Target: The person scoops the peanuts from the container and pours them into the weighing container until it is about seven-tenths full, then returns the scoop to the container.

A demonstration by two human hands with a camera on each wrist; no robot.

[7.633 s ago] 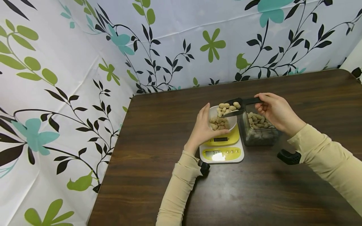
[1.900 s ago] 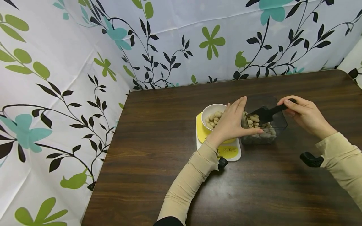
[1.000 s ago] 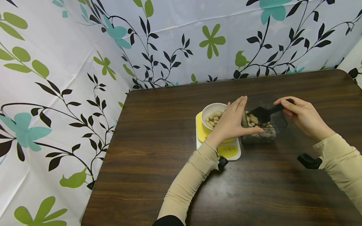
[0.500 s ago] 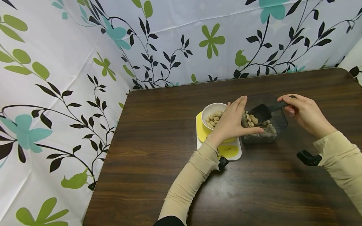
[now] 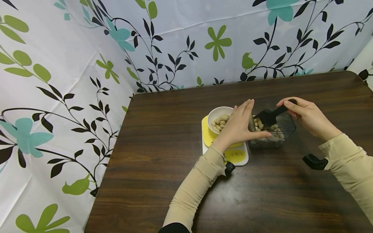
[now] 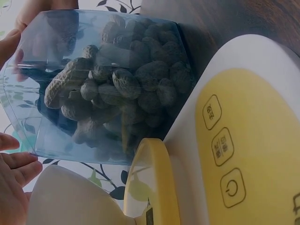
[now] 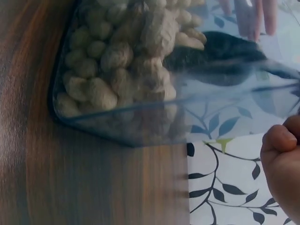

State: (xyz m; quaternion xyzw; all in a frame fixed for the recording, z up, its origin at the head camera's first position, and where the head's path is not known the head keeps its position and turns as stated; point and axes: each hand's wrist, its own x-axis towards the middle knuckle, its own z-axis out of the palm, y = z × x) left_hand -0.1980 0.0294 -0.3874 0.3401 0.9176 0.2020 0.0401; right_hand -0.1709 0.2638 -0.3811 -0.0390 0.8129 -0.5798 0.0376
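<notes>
My right hand (image 5: 306, 118) pinches the handle of a black scoop (image 5: 267, 118) at its upper end. The scoop's head is down among peanuts (image 7: 117, 56) in a clear rectangular container (image 5: 288, 124). With fingers straight and thumb spread, my left hand (image 5: 233, 127) rests against the container's near left corner; the thumb lies along the front rim. To the left, a white bowl (image 5: 214, 114) of peanuts sits on a yellow and white kitchen scale (image 5: 205, 139). My left hand and wrist cover part of the bowl and the scale's display.
Everything stands on a dark wooden table (image 5: 163, 155). Behind it and to the left hangs a white curtain (image 5: 180, 35) with a leaf and flower print. A black wrist device (image 5: 314, 161) juts from the right sleeve.
At first the scoop held peanuts over the bowl, which my left hand cupped. Both hands then shifted right to the container. Lately the scoop has moved slightly left among the peanuts.
</notes>
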